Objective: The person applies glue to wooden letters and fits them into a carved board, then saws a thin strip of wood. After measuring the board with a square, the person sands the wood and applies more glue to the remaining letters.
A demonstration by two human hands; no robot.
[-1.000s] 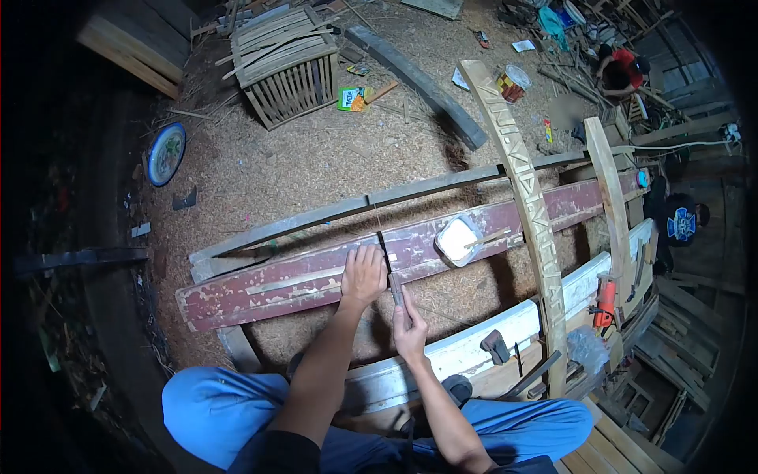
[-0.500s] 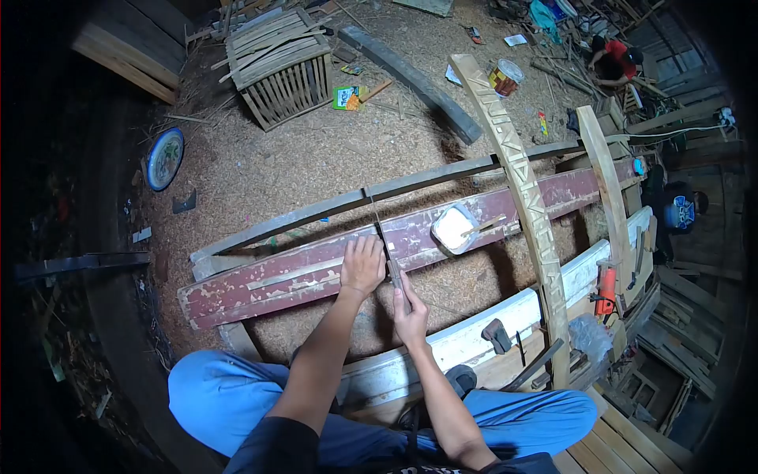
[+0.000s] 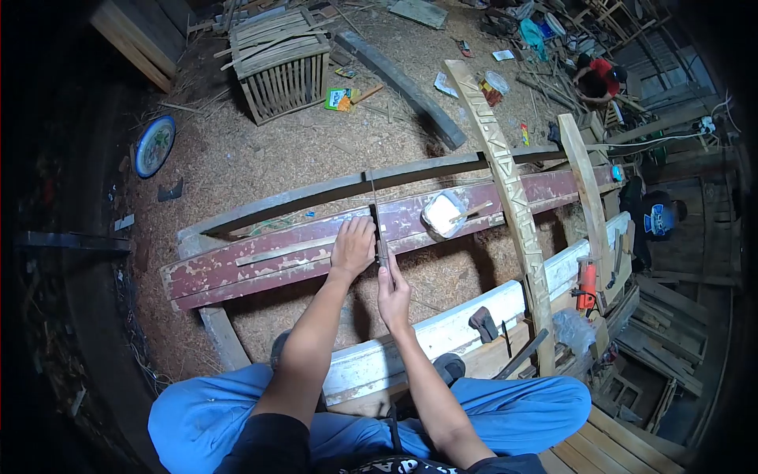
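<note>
My right hand (image 3: 393,294) is wrapped round the near end of a long, narrow, dark blade-like tool (image 3: 375,212). The tool points away from me across the reddish, paint-worn plank (image 3: 213,276), and its far tip reaches the curved grey beam (image 3: 300,196). Just left of the tool, my left hand (image 3: 353,246) lies at the plank's near edge with its fingers curled; whatever is under them is hidden. To the right on the plank stands a white-filled tub (image 3: 444,215) with a stick (image 3: 471,212) across it.
A carved curved timber (image 3: 509,178) and a plain one (image 3: 584,174) cross on the right. Near my knees lies a white-painted beam (image 3: 442,336), with an orange power tool (image 3: 586,284) to its right. A slatted crate (image 3: 283,87) stands behind. Another person (image 3: 602,79) crouches far right.
The whole view has shifted slightly left and up. My left hand's fingers look more curled beside the tool, and my right hand keeps its grip.
</note>
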